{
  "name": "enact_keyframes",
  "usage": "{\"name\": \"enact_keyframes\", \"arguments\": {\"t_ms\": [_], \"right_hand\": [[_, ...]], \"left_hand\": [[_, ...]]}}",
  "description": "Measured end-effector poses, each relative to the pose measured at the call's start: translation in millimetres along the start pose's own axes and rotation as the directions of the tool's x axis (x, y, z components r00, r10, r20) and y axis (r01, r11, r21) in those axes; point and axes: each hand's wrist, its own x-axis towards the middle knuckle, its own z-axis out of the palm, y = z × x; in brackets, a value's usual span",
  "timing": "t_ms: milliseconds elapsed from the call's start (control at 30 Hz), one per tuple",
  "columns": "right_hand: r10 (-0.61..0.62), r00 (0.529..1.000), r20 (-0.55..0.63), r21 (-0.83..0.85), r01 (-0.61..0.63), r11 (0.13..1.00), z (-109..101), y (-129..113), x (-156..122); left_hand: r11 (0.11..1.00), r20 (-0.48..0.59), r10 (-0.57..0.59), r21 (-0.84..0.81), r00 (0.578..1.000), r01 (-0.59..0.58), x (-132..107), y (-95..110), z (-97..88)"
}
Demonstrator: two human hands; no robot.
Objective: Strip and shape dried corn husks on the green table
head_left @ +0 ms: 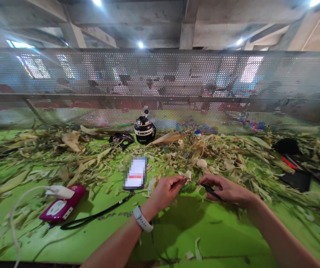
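left hand [164, 191]: you pinch a pale scrap [187, 175], seemingly to steady it | right hand [229, 190]: you grip a black tool [210, 191], slanted, likely for control | scrap: between your 2 hands, above the table [193, 225]

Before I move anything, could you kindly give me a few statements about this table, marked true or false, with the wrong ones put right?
1. The left hand pinches a pale scrap. True.
2. The right hand holds a white tool. False: it holds a slim black tool.
3. The light wristband is on the right wrist. False: it is on the left wrist.
4. A black bottle marked ENERGY stands beyond the phone. True.
5. The white plug is on a blue box. False: the box is magenta.
6. A perforated screen rises behind the bottle. True.
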Motion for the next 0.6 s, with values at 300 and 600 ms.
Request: {"name": "enact_keyframes", "arguments": {"t_ms": [300,600], "right_hand": [[0.086,0.992,-0.091,0.043,-0.082,0.996,4,5,4],[0.170,0.850,-0.499,-0.357,-0.380,0.853,-11,27,15]], "left_hand": [[0.998,0.055,-0.050,-0.029,0.997,0.051,-1,3,-3.7],[0.951,0.005,-0.211,-0.229,0.977,0.207,-1,7,-1.2]]}}
